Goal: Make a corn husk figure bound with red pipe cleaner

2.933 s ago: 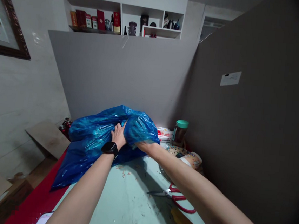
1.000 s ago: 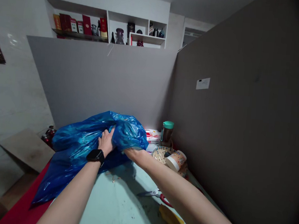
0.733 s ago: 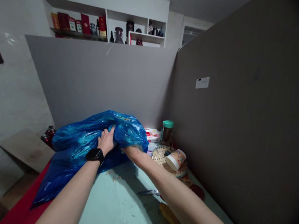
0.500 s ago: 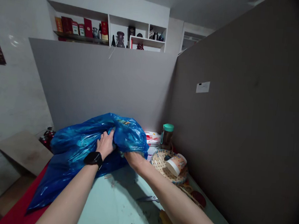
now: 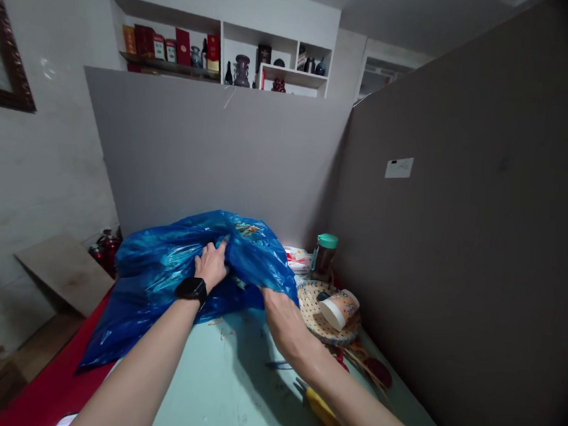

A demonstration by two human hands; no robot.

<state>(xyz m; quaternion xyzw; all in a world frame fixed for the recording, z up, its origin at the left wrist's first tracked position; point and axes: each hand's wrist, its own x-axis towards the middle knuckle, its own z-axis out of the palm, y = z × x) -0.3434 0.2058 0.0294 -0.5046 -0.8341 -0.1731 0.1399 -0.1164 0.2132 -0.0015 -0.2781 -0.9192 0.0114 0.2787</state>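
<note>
A large blue plastic bag (image 5: 157, 281) lies across the back left of the pale green tabletop (image 5: 216, 394). Through its upper side some yellowish contents show faintly. My left hand (image 5: 212, 264), with a black watch on the wrist, is closed on the bag's bunched edge near its opening. Inside the bag's mouth, my right hand (image 5: 275, 300) is covered by the plastic from the knuckles on, so its fingers are hidden. Below my right forearm lie scissors (image 5: 279, 365), partly covered by the arm.
Right of the bag, a paper cup (image 5: 339, 309) lies tipped in a woven basket (image 5: 311, 309). Behind stand a green-lidded bottle (image 5: 325, 254) and a white-and-red package (image 5: 298, 261). Grey partitions (image 5: 220, 146) close off the back and right. Something yellow (image 5: 327, 418) lies near the front.
My right hand has gone deeper under the blue plastic. My left hand keeps its hold on the bag's edge. The whole view has shifted, so things appear further right.
</note>
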